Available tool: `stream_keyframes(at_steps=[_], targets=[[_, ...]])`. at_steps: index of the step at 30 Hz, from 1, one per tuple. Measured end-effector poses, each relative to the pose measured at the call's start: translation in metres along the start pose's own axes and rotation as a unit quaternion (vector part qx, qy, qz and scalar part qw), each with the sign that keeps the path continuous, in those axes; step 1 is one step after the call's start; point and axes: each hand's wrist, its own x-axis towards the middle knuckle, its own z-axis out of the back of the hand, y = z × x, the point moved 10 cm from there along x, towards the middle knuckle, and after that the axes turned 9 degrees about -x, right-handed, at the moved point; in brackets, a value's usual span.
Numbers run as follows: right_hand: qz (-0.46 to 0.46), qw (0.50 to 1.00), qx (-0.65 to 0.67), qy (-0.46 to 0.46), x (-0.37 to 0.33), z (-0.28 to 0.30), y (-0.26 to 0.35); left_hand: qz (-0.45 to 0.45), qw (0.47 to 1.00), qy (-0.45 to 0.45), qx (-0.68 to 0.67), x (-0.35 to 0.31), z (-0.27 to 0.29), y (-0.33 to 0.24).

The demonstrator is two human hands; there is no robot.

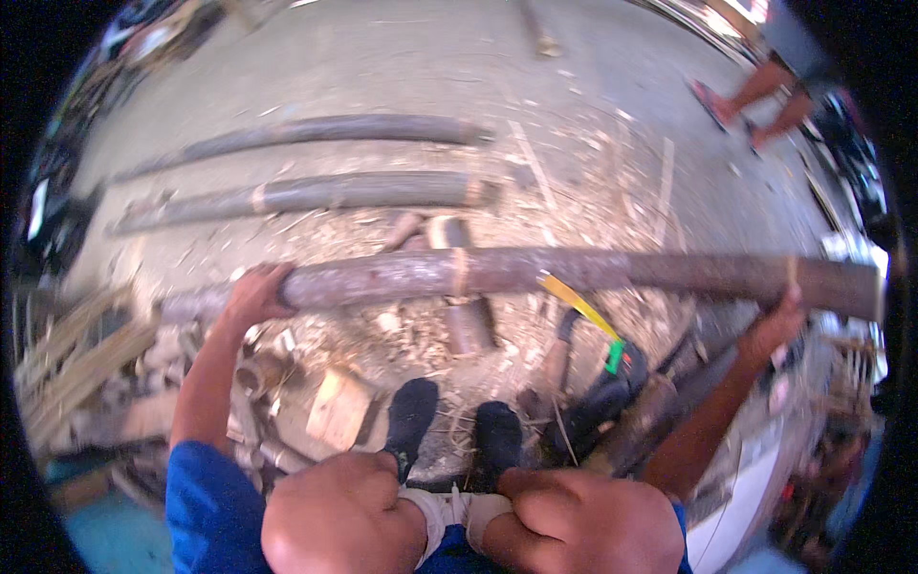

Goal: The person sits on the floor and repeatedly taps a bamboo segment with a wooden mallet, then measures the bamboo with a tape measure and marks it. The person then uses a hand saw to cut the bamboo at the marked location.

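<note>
A long peeled-looking log (382, 279) lies crosswise in front of me, with pale bands around it. My left hand (260, 292) is closed over its left part, the fingers curled across the top. Toward the right end my right hand (779, 323) grips the log from the near side, its fingers partly hidden. Beneath the middle is a short wooden block (470, 327), apparently touching the log. Just on the near side of the log is a slim curved yellow strip (583, 304) with a green end (614, 357); its kind is unclear.
Two more logs (363, 189) (335, 129) lie beyond, among scattered wood chips (593, 206). A cut wood block (341, 409) sits by my left foot (413, 411). Dark poles (660, 402) lie at the near right. Another person's legs (765, 100) stand at the far right.
</note>
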Motion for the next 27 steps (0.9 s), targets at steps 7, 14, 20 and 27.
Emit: stream_keyframes(at_steps=[7,14,20,27], targets=[[0.064,0.991,0.112,0.028,-0.035,-0.015,0.036,0.074,0.995,0.008,0.06,-0.03,-0.01,0.038],[0.019,0.994,0.102,0.042,-0.071,-0.025,0.057,0.148,0.981,0.056,0.109,-0.034,-0.014,0.052],[0.016,0.993,0.111,0.046,-0.081,-0.03,0.07,0.12,0.983,0.021,0.136,-0.011,-0.028,-0.003],[0.147,0.982,0.114,0.017,-0.103,-0.025,0.076,-0.006,1.0,-0.015,-0.011,0.069,-0.062,-0.152]])
